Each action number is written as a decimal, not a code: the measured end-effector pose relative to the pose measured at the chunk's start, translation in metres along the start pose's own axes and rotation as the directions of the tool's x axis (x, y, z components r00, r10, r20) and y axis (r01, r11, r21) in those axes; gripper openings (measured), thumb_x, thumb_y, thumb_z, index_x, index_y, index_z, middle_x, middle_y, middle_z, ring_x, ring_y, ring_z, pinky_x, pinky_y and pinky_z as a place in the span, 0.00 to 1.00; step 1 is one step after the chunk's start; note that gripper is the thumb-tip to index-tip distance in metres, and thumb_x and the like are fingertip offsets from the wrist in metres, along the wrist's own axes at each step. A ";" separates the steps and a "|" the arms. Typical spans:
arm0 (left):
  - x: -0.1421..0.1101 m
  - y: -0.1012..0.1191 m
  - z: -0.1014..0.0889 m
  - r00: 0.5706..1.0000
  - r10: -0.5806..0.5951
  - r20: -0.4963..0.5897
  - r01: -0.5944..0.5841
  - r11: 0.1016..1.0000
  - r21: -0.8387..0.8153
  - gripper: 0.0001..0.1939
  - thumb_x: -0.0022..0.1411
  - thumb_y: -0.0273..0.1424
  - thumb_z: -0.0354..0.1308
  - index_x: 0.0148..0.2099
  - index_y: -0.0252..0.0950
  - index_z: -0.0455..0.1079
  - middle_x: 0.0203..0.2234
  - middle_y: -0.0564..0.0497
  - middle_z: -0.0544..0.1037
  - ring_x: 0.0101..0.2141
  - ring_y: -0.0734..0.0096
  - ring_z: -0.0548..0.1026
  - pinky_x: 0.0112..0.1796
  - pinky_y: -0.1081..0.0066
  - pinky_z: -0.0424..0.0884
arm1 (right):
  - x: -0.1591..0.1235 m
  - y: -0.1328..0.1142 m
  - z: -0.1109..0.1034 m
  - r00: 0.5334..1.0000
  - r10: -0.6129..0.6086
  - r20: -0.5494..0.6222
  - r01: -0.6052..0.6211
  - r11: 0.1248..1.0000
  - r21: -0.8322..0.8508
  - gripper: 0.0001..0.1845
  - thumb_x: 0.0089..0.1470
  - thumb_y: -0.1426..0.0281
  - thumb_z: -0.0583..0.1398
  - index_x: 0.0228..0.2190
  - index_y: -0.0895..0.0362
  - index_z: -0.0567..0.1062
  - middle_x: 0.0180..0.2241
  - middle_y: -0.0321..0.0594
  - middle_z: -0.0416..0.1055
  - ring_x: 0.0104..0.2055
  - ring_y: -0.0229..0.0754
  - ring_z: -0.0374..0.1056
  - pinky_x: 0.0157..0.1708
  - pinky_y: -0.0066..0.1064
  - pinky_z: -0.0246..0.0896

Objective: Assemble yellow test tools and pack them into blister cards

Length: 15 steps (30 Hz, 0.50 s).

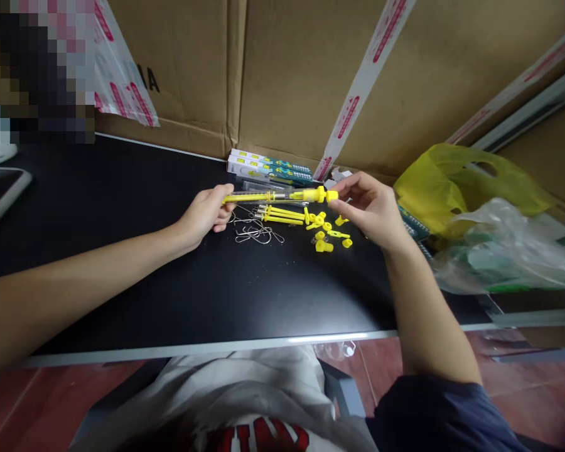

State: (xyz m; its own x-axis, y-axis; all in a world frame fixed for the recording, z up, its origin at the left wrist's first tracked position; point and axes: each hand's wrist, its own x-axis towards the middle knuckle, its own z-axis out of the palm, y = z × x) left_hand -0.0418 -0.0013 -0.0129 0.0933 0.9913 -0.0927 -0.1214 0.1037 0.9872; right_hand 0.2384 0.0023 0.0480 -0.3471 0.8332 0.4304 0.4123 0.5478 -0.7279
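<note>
My left hand (210,212) is closed round the left end of a slim clear tube with yellow parts (258,197), held level above the table. Through its wall show a yellow rod and a metal section. At the tube's right end, my right hand (370,207) pinches a small yellow cap (332,195) between thumb and fingers. The cap meets the yellow collar; whether it is fixed there I cannot tell. Below the tube lie several yellow rods with metal ends (282,216), bent metal wire hooks (258,234) and small loose yellow pieces (324,246).
Slim printed boxes (263,164) lie at the back of the black table (263,301), against a large taped cardboard box (301,81). On the right are a yellow plastic bag (428,176) and a clear bag (508,251). A white-edged device (2,191) lies far left.
</note>
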 end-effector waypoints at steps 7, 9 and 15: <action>0.000 0.000 0.001 1.000 -0.002 0.001 0.002 1.000 -0.012 0.18 0.66 0.30 0.44 0.22 0.37 0.56 0.11 0.61 0.49 0.12 0.83 0.48 0.13 0.81 0.51 | 0.000 0.002 0.004 1.000 0.016 0.012 -0.016 0.998 0.058 0.18 0.45 0.58 0.70 0.32 0.55 0.72 0.29 0.35 0.70 0.29 0.34 0.65 0.26 0.26 0.64; 0.000 0.000 0.001 1.000 0.001 0.004 -0.001 1.000 -0.013 0.18 0.66 0.30 0.44 0.22 0.37 0.56 0.12 0.61 0.49 0.12 0.83 0.48 0.13 0.81 0.51 | 0.000 0.002 0.004 1.000 0.018 0.012 -0.018 0.998 0.067 0.17 0.46 0.59 0.70 0.32 0.55 0.72 0.29 0.35 0.70 0.28 0.34 0.65 0.26 0.26 0.64; 0.002 -0.002 -0.001 1.000 0.004 0.008 -0.004 1.000 -0.012 0.17 0.66 0.31 0.45 0.23 0.37 0.56 0.11 0.62 0.49 0.12 0.83 0.48 0.13 0.81 0.51 | 0.000 0.001 0.004 1.000 0.005 0.020 -0.007 0.997 0.082 0.16 0.46 0.61 0.70 0.32 0.55 0.72 0.29 0.35 0.70 0.28 0.33 0.65 0.27 0.26 0.65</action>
State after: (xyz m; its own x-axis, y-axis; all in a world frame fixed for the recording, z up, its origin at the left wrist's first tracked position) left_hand -0.0424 0.0001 -0.0154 0.1007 0.9911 -0.0872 -0.1340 0.1004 0.9859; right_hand 0.2354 0.0029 0.0454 -0.3615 0.8344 0.4161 0.3441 0.5342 -0.7722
